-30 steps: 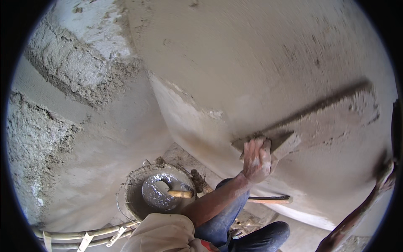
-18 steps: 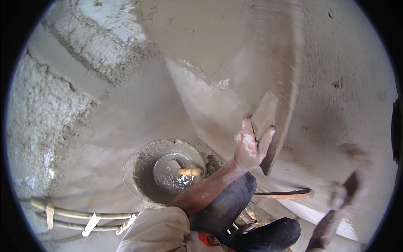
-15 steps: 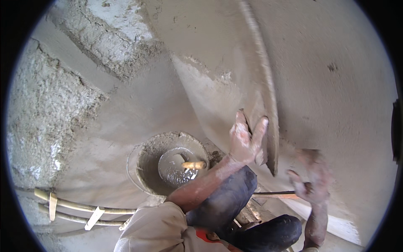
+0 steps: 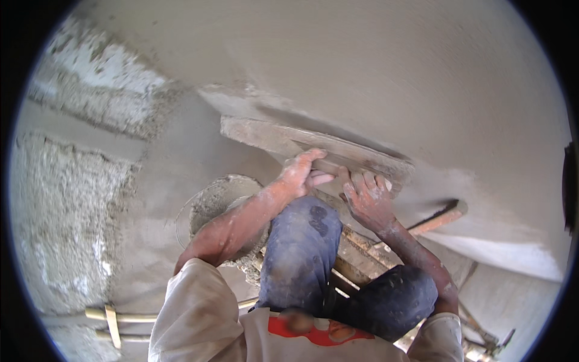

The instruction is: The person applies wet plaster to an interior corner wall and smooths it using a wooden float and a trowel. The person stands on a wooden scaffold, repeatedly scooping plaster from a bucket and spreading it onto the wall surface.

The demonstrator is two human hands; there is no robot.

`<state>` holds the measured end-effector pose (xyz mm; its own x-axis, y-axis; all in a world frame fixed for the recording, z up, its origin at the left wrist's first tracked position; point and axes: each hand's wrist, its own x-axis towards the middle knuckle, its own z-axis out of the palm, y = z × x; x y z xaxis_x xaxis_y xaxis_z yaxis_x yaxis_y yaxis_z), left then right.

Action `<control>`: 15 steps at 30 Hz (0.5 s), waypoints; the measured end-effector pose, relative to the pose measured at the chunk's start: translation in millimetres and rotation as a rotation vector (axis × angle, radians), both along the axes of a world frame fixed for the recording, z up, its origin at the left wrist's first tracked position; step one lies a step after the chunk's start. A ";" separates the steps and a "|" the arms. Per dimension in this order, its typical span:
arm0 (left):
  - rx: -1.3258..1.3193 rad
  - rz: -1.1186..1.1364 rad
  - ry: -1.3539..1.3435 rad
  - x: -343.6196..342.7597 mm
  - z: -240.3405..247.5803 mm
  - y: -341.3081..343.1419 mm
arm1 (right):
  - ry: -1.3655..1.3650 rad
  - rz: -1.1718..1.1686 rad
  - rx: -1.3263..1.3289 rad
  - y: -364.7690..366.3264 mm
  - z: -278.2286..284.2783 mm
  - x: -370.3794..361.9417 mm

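Note:
A long, mortar-caked plasterer's straightedge board (image 4: 256, 134) lies at a slant against the smooth grey wall, its left end higher than its right. My left hand (image 4: 300, 173) grips the board's near side around its middle, the thumb and fingers wrapped about a raised strip. Farther right, my right hand (image 4: 369, 196) has its fingers bent over the same near edge close to the right end. Both hands are smeared with mortar. Part of the grip is hidden behind the fingers. Below my left forearm stands a mortar-crusted bucket (image 4: 208, 208), partly covered by the arm.
Rough, half-coated wall (image 4: 66, 223) spreads on the left, beside smooth wet plaster (image 4: 422, 78). A reddish wooden bar (image 4: 443, 218) juts out right of my right hand. Bamboo poles (image 4: 129, 318) run at lower left, and more poles (image 4: 347, 274) lie under my knees.
The board has swung from nearly upright to a shallow slant. My right hand, apart from it before, now grips it too. The view has shifted, and my left arm covers more of the bucket.

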<state>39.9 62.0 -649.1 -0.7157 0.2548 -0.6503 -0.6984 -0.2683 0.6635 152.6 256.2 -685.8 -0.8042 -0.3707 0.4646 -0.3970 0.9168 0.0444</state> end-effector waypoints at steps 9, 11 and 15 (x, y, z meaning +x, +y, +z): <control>-0.124 -0.332 -0.035 -8.1 -40.1 8.7 | 0.094 -0.167 -0.131 32.2 -55.0 18.9; -0.120 -0.417 -0.059 -8.5 -43.3 15.2 | 0.104 -0.165 -0.153 42.3 -60.0 31.4; -0.143 -0.824 -0.296 18.2 -5.0 42.9 | -0.148 -0.185 -0.330 82.4 -53.1 95.9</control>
<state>58.1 104.9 -654.0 -0.1380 0.5171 -0.8447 -0.7813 0.4673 0.4137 248.5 338.6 -739.0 -0.9107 -0.0637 0.4082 -0.2039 0.9287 -0.3098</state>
